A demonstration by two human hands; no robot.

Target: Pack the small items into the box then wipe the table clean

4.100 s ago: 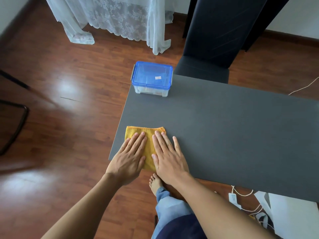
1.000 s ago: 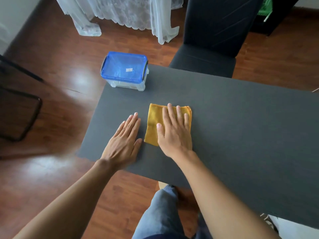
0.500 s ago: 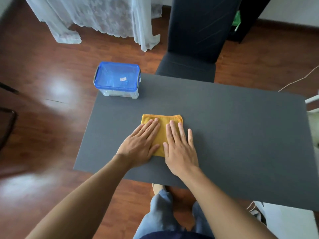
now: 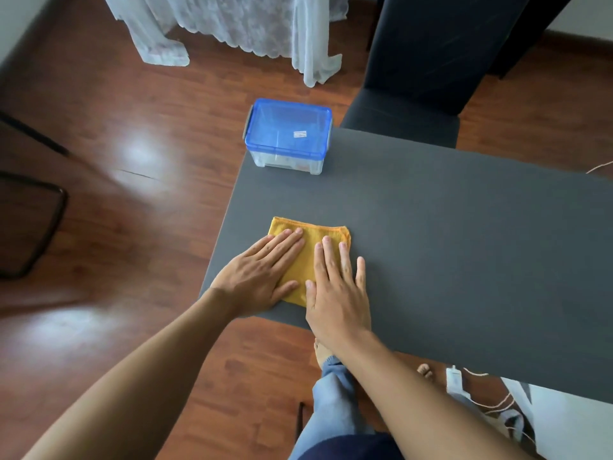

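Change from half a second ago: cloth (image 4: 310, 257) and both hands now lie nearer the table's (image 4: 464, 247) left edge and near corner; the box (image 4: 288, 137) keeps its place at the far left corner. A second ago the left hand lay flat on bare table beside the cloth; it now lies on it. Count: one cloth, yellow, folded, flat on the table close to the near left corner. One box, clear, with a blue lid closed on it; contents not readable through the wall. Two hands. Left hand (image 4: 257, 273): open, flat, fingers together, pressing on the cloth's left part, gripping nothing. Right hand (image 4: 338, 287): open, flat, fingers slightly spread, pressing on the cloth's right part, the little finger on bare table, gripping nothing. The hands lie side by side, thumbs nearly touching, and cover most of the cloth; its far edge and a strip between the hands show. One table, dark grey, otherwise bare. Surroundings: one dark chair (image 4: 418, 81) tucked at the far side; lace curtain (image 4: 238, 24) reaching the wood floor (image 4: 109, 134); a black metal frame (image 4: 30, 227) on the floor at left; a white adapter (image 4: 454, 380) with cord under the near edge; the person's jeans and bare feet below the table. Box and cloth well apart.
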